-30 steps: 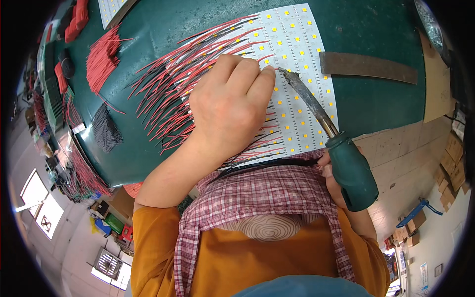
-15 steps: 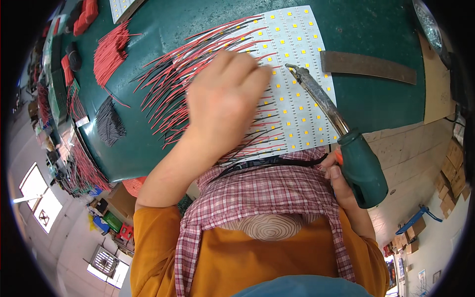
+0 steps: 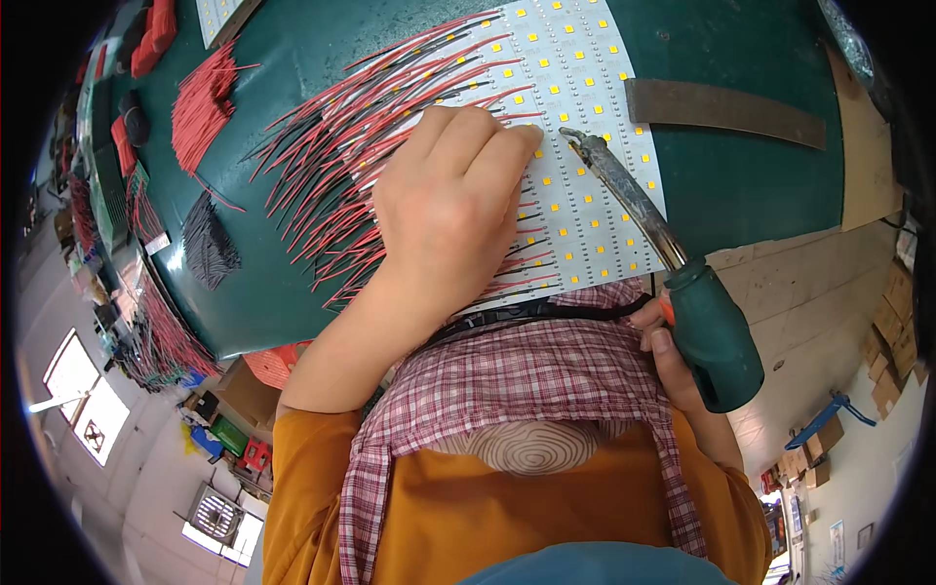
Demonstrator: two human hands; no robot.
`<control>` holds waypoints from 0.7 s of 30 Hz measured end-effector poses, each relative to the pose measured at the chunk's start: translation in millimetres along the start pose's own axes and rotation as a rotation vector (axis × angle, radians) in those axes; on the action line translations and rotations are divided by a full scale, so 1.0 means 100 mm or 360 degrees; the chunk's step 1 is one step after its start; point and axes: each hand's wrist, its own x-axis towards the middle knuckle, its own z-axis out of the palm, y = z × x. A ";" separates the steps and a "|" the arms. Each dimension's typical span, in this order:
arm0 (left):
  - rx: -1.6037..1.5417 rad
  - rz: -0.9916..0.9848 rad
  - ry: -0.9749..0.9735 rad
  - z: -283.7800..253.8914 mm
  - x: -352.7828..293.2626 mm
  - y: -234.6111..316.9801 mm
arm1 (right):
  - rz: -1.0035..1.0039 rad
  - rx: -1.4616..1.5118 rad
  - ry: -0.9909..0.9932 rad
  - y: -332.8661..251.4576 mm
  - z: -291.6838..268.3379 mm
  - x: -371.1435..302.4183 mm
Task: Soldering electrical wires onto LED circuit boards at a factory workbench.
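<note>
My left hand (image 3: 448,200) is over the white LED circuit board (image 3: 604,210), its fingers closed in a pinch at the board's surface. What its fingertips hold is hidden. Many thin red and black wires (image 3: 322,166) are attached to the board in a row and fan out leftward beneath this hand. In my right hand (image 3: 673,361), low at the right, is a soldering iron (image 3: 717,336) with a green handle. Its metal shaft slants up and left, and the dark tip (image 3: 573,136) is above the board, a little right of my left fingertips.
A dark flat strip (image 3: 726,112) lies by the board's right edge on the green tabletop (image 3: 741,205). Loose bundles of red wires (image 3: 203,112) and black wires (image 3: 210,242) lie at the left. Another board (image 3: 222,18) shows at the upper left. Cardboard (image 3: 863,146) borders the right side.
The board, strip and wire bundles have shifted slightly upward in view. My left hand and the soldering iron keep nearly the same place in view, so they sit slightly nearer me over the board.
</note>
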 end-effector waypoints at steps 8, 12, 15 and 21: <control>0.0049 0.0151 0.0071 0.10 -0.01 -0.01 | -0.0044 -0.0842 -0.0420 -0.03 -0.16 -0.02; 0.0122 0.0155 0.0013 0.09 -0.01 0.02 | -0.0115 -0.1022 -0.0357 0.07 -0.16 -0.08; 0.0171 0.0150 -0.0018 0.07 -0.02 0.04 | -0.0062 -0.1091 -0.0355 0.10 -0.15 -0.10; 0.0202 0.0123 -0.0062 0.06 0.01 0.07 | 0.0001 -0.0904 -0.0393 0.07 -0.17 -0.02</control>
